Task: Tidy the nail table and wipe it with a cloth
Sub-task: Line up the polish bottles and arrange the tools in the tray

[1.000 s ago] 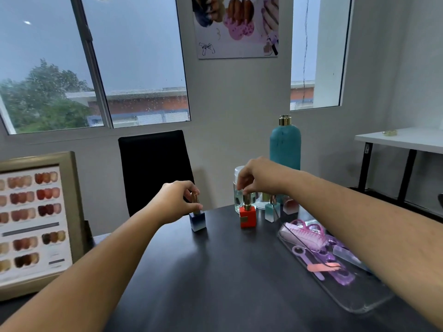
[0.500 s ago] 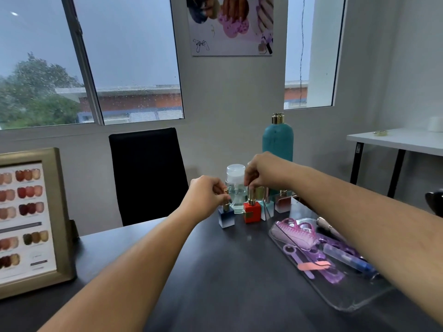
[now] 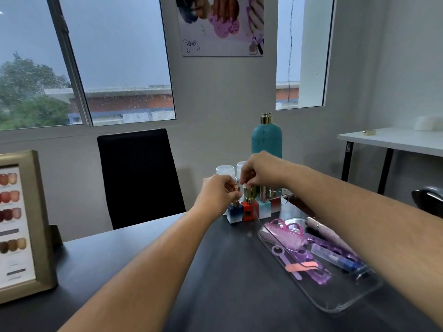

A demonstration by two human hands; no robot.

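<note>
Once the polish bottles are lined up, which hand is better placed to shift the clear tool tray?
Probably the right. The right hand pinches the red bottle cap, its forearm crossing above the clear tray. The left hand grips the blue bottle, farther away.

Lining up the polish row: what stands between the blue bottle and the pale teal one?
In the head view, only the red bottle stands between the blue bottle and the pale teal bottle.
</note>
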